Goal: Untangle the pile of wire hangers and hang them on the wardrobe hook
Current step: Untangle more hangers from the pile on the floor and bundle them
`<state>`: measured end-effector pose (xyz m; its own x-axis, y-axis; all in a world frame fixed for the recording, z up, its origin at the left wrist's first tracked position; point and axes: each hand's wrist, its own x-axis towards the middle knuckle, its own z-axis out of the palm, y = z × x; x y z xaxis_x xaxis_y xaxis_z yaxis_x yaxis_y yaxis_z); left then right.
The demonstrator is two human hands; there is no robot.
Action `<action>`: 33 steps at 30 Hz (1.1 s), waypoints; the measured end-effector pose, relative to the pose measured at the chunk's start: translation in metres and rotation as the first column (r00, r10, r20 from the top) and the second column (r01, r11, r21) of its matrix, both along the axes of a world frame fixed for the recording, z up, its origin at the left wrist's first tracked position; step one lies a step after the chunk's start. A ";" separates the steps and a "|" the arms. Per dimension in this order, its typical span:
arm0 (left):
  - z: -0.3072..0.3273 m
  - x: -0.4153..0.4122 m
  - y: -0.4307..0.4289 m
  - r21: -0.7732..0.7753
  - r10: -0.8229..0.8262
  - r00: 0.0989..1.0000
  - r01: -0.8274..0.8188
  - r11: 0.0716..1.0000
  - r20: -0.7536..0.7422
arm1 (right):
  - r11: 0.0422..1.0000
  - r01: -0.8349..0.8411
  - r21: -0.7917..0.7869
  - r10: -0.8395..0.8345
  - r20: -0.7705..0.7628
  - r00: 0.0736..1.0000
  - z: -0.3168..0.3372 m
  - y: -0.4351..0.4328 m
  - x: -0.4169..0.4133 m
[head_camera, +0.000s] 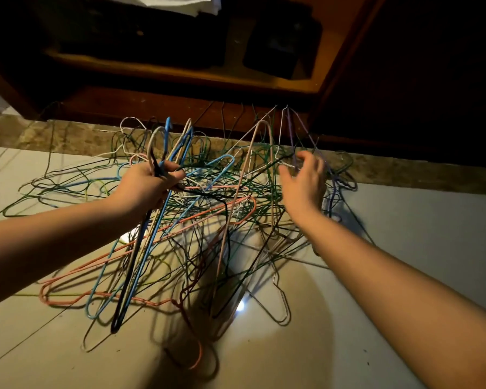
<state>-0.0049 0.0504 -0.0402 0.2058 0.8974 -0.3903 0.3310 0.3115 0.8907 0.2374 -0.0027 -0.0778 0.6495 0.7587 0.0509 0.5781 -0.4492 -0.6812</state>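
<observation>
The dark wardrobe (pixel 180 108) rises behind the tiled floor (pixel 404 248), its hook out of view. The pile of wire hangers (pixel 208 220) sprawls on the floor against its base, still knotted. The left grip (pixel 146 186) clenches a lifted bundle (pixel 136 256) by the necks, probably to keep it clear of the tangle. The right grip (pixel 303 183) curls at a pale wire (pixel 288 164); I cannot tell whether it has closed.

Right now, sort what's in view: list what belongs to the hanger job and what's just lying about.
Job: hanger pile; hanger bunch gripped by left hand; right hand at the pile.
Lying about: white cloth; dark object on wardrobe shelf.
</observation>
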 end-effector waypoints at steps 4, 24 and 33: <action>0.000 0.002 -0.002 -0.014 0.000 1.000 0.000 1.000 0.001 | 0.999 0.025 0.039 -0.019 -0.150 0.989 -0.001 0.004 0.025; 0.002 0.007 -0.003 0.002 -0.031 0.999 0.031 1.000 -0.043 | 0.889 -0.378 -0.259 0.446 0.297 0.844 0.027 0.037 0.044; 0.003 0.009 -0.002 -0.012 -0.057 0.998 0.056 0.998 -0.037 | 0.771 -0.475 -0.423 0.608 0.270 0.746 0.032 0.041 0.042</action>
<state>0.0038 0.0485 -0.0376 0.2411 0.8803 -0.4085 0.3809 0.3013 0.8741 0.2792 0.0384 -0.0461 0.1004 0.9898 -0.1015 0.9623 -0.1225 -0.2429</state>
